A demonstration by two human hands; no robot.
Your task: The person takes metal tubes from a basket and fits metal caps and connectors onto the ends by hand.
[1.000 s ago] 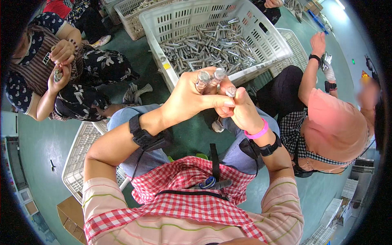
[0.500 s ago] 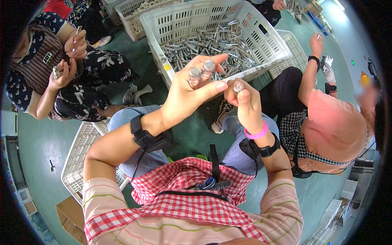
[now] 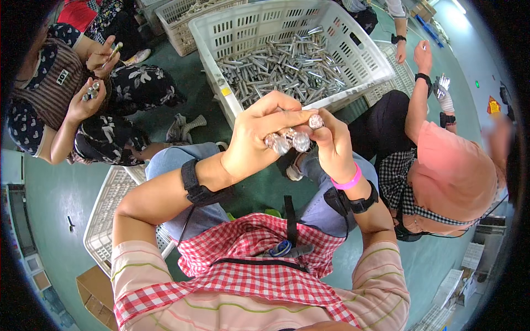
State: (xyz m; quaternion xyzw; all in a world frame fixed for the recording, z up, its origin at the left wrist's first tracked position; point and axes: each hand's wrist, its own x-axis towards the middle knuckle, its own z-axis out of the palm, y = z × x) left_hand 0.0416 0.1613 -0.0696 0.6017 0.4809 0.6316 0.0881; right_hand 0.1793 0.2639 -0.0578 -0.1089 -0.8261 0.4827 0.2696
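Note:
My left hand [image 3: 255,131] is closed around several silver metal bolts [image 3: 277,144], their shiny round ends bunched together below the fingers. My right hand [image 3: 335,142] pinches a single metal bolt [image 3: 316,121] between thumb and fingers, its round end facing up. Both hands meet in front of the near rim of a large white plastic crate [image 3: 232,102], and the left fingertips reach the right hand's bolt. Loose silver bolts [image 3: 287,63] lie in a jumbled heap inside that crate. The shafts of the held bolts are mostly hidden by my fingers.
A co-worker [image 3: 66,94] on the left holds similar metal pieces in both hands. On the right sits another person [image 3: 452,160] in a pink head covering, one gloved hand holding metal pieces. A white basket [image 3: 105,215] and a cardboard box [image 3: 94,292] stand at lower left.
My left hand has turned and lowered, its fingers curling in and its bolts now bunched beside the right hand. The right hand has barely moved. Another person's arm has appeared beyond the crate.

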